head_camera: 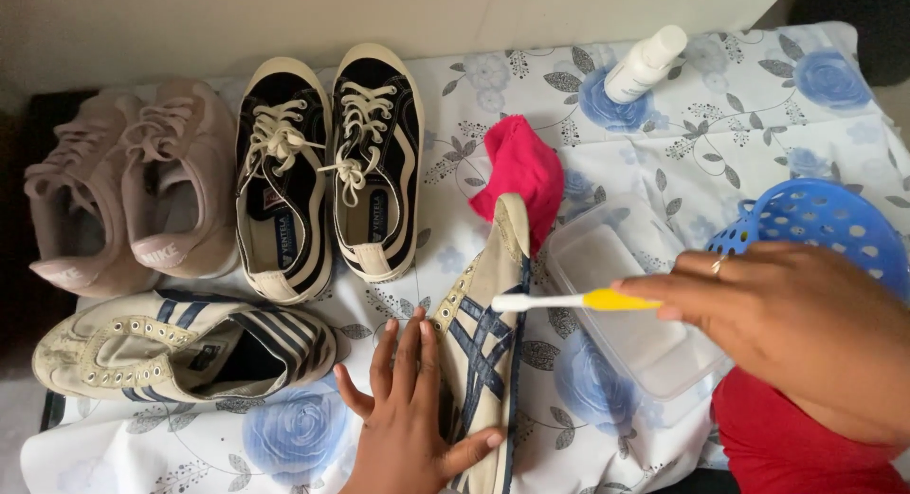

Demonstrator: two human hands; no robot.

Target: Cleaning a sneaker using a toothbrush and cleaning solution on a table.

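Note:
My left hand (408, 418) presses flat on a cream sneaker with navy stripes (485, 347), which lies on its side on the floral cloth (664, 143), thumb hooked over its edge. My right hand (791, 319) grips a toothbrush with a yellow handle and white neck (569, 301), its head touching the sneaker's striped side. A pink cloth (524, 172) lies at the sneaker's toe.
The matching striped sneaker (180, 347) lies at the left. A pair of black-and-cream sneakers (327, 172) and a pale pink pair (128, 186) stand behind. A clear plastic tub (621, 295), a blue perforated basket (815, 219) and a white bottle (645, 63) sit on the right.

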